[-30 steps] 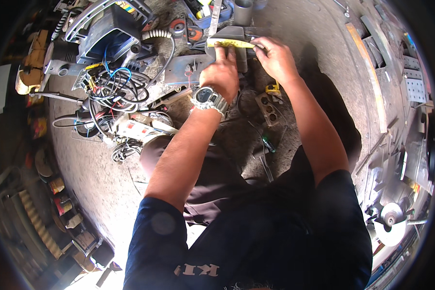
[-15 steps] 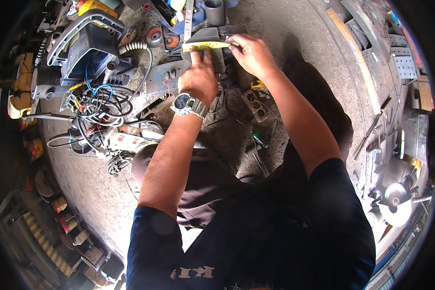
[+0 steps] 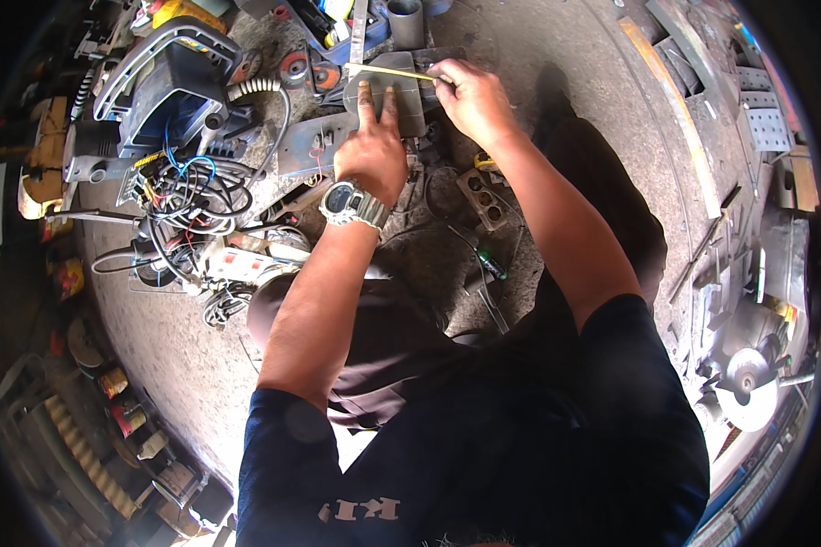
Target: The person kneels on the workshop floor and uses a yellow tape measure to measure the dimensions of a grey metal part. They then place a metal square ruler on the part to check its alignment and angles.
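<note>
A thin yellow measuring tape strip [image 3: 388,71] lies edge-on across a dark grey metal plate [image 3: 409,114] at the top middle. My right hand [image 3: 472,98] pinches the strip's right end between thumb and fingers. On the plate, just below the strip, my left hand [image 3: 371,150] rests with two fingers stretched out and spread. Its other fingers are hidden or folded under. A steel ruler [image 3: 358,32] extends away from the plate's far side. Near the plate's far edge stands a short grey pipe piece [image 3: 405,23].
Tangled cables [image 3: 196,196] and a large dark power tool [image 3: 169,91] lie at left. A blue toolbox [image 3: 324,32] sits at the back. Between my legs are a socket block [image 3: 482,201] and a green-handled tool [image 3: 493,264]. Metal scraps and a long flat bar [image 3: 670,114] lie right.
The yellow strip has turned from its flat face to its edge and moved slightly away from me. My left fingers, formerly up against it, now lie on the plate below.
</note>
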### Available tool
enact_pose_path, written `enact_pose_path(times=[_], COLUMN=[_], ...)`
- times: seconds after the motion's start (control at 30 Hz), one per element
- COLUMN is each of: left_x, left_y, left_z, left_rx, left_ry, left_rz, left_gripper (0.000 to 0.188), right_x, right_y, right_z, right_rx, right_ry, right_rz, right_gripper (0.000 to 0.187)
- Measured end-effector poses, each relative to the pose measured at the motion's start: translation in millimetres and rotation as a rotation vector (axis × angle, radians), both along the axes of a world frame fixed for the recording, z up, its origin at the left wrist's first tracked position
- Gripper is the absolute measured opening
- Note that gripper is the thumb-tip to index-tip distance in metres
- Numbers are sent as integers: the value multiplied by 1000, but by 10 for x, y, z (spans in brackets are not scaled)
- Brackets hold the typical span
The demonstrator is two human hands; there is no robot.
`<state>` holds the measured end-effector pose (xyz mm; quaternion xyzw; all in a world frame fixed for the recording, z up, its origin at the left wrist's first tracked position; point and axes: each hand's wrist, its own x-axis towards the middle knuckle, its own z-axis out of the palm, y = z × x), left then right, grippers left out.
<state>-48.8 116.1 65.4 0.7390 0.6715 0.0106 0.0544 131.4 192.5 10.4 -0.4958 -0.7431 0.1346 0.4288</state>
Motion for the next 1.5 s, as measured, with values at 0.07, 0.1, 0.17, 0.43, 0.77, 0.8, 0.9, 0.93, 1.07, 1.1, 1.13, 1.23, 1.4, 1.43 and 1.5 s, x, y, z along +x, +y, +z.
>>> enact_pose_path(times=[0.07, 0.1, 0.17, 0.43, 0.77, 0.8, 0.9, 0.93, 1.07, 1.1, 1.13, 1.23, 1.4, 1.43, 1.5], left_x=[6, -10, -37, -279, -82, -56, -83, -129, -224, -175, -84, 158, 150, 113, 31], left_y=[-77, -134, -244, -650, -1722, -1814, -1909, -1900, -1899, -1965, -2042, -2028, -1748, -1691, -1491], left_z=[63, 94, 142, 43, -9, -138, -554, -674, -725, -735, -747, -721, -687, -819, -835], left_rx=[47, 101, 203, -214, -466, -521, -581, -611, -520, -529, -537, -673, -475, -233, -126], left_ry=[-50, -98, -197, -247, -736, -815, -504, -366, -376, -424, -474, -577, -590, -681, -766], left_rz=[-12, -31, -81, -283, -95, -53, -220, -289, -148, -198, -245, -382, 46, 160, 339], left_gripper=[76, 74, 56, 45, 63, 64, 58, 57, 47, 47, 46, 48, 48, 47, 48], right_x=[0, 20, 122, 1132, 1092, 1064, 1186, 1226, 1323, 1309, 1259, 1093, 318, 179, 32], right_y=[-43, -75, -176, -45, -56, -92, -211, -302, -592, -725, -892, -1192, -1535, -1584, -1672], right_z=[-17, -16, 5, -475, -813, -842, -1054, -1140, -1239, -1271, -1318, -1663, -1328, -1236, -1107], right_rx=[-27, -45, -78, -220, -481, -494, -507, -504, -758, -794, -843, -963, -1463, -1500, -1503], right_ry=[118, 166, 259, 508, -114, -182, -220, -225, -359, -394, -354, 72, 1072, 1162, 1219], right_rz=[-59, -115, -226, -509, -418, -393, -391, -395, -442, -422, -360, -276, -178, -150, -22], right_gripper=[19, 18, 16, 26, 32, 33, 43, 45, 45, 43, 38, 23, 25, 26, 29])
